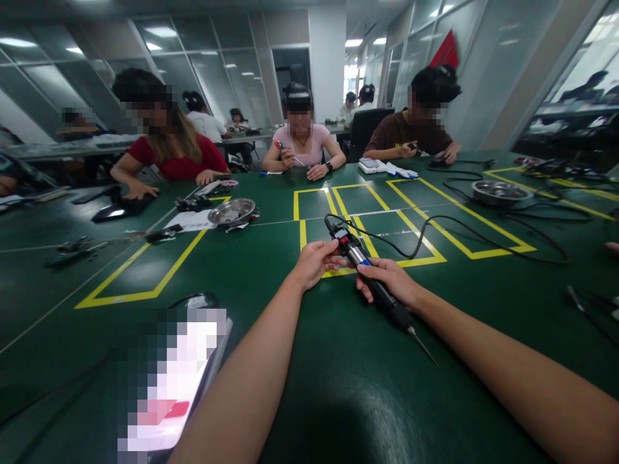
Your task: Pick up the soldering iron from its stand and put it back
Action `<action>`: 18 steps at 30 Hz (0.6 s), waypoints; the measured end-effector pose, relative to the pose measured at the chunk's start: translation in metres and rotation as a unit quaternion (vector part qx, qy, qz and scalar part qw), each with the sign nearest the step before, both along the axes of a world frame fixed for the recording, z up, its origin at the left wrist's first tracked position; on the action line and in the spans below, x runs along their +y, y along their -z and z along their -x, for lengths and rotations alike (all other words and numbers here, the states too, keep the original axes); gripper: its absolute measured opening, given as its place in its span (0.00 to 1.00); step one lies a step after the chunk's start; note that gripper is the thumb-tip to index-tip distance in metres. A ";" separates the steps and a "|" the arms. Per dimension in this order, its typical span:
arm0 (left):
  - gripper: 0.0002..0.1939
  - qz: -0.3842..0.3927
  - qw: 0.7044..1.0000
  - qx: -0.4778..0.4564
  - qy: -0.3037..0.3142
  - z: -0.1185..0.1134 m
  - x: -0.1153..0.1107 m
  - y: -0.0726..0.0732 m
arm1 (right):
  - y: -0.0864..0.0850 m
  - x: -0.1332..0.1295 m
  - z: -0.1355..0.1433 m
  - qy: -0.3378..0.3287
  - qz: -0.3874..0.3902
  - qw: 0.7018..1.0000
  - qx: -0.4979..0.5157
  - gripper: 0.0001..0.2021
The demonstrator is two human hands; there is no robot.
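An electric screwdriver [377, 283] with a black grip, a silver and blue collar and a thin bit lies tilted across both hands, above the green table. My right hand [389, 280] is closed around its middle. At the far end, where a black cord [428, 222] joins, the fingers of my left hand [319, 261] pinch beside a small red part [343, 240]. The bit [425, 348] points down toward me on the right. What lies under my left fingertips is partly hidden.
Yellow tape rectangles [416, 263] mark the green table [338, 361]. Metal bowls stand left [232, 212] and right [501, 192]. A bright-screened device [178, 380] lies near my left forearm. Several people sit across, one holding a red-handled screwdriver [280, 145]. Cables cover the right side.
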State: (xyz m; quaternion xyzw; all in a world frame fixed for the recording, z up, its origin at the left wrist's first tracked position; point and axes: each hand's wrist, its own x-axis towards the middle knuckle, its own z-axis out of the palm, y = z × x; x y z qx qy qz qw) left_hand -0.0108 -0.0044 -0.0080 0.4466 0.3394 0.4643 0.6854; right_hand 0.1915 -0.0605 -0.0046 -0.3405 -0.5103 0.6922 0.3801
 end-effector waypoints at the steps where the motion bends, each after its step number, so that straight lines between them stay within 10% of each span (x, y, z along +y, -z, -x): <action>1: 0.13 0.003 1.000 -0.001 -0.002 0.000 0.000 0.000 | 0.000 0.000 0.000 0.001 0.000 1.000 0.002 0.16; 18: 0.14 -0.007 0.999 -0.029 0.023 0.000 0.000 0.001 | -0.002 0.001 -0.002 0.028 -0.003 0.999 0.024 0.15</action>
